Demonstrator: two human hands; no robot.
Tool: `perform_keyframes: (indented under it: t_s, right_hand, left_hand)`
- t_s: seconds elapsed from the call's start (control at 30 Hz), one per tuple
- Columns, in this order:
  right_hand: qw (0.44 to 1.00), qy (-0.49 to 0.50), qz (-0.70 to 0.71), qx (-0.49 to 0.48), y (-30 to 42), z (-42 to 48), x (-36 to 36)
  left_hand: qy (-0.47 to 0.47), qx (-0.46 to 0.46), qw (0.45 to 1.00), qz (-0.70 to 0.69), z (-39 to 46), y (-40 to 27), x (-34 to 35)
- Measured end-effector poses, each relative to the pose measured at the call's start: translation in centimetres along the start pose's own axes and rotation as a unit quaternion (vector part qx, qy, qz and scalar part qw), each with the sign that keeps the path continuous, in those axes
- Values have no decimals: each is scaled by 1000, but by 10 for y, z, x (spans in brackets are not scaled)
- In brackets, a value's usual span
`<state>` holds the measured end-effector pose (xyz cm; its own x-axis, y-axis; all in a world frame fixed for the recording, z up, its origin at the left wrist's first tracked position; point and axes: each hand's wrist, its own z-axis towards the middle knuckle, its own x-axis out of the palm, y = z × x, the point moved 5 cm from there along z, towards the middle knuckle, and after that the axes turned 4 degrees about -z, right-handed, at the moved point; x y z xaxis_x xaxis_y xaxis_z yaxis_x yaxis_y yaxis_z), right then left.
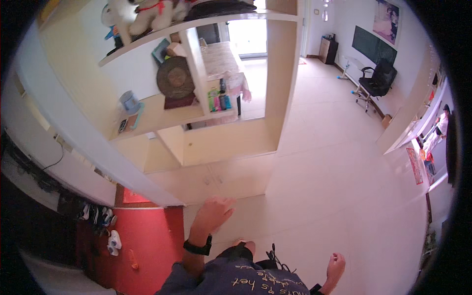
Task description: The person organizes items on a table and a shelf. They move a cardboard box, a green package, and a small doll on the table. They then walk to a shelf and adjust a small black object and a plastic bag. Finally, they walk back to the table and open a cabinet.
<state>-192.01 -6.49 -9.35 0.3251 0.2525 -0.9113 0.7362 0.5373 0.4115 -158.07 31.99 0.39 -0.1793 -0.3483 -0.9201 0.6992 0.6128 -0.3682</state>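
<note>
My left hand [215, 213], with a black band [198, 247] on its wrist, reaches forward over the floor in front of a cream shelf unit's lower cabinet doors [217, 180]. Nothing is in it, and its thumb stands apart from the fingers. Low at the right, my right hand [336, 264] hangs beside my body over the pale tiles, its fingers curled and no object visible in it. On the unit's middle shelf are a woven straw hat [176, 76], a light blue cup-shaped container [129, 102] and a small rack of colourful bottles [219, 101].
A red mat [138, 239] with several shoes [97, 215] lies at the left. Plush toys [153, 16] sit on the upper shelf. A cloth-covered table [221, 59] stands behind the unit. Farther right are a black office chair [378, 79] and a person [440, 123] in a bright opening.
</note>
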Motion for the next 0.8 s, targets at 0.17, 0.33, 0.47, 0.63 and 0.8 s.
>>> perform_keyframes:
  t_s: [0.17, 0.33, 0.47, 0.63, 0.8]
  right_hand:
    - [1000, -19, 18, 0, 4, 42, -7]
    - [998, -63, 15, -5, -18, 108, -19]
    - [997, -73, 21, -30, -16, 178, -28]
    - [994, -42, 47, -93, 10, 246, -36]
    - [976, 7, 68, -206, 16, 292, -28]
  left_hand:
    - [66, -23, 998, -6, 59, -7, 23]
    - [26, -45, 998, -33, 133, -21, 28]
    - [-34, -10, 998, -59, 194, -55, 19]
    - [-112, 37, 991, -58, 230, -97, -26]
    - [-217, 4, 976, 15, 191, -131, -68]
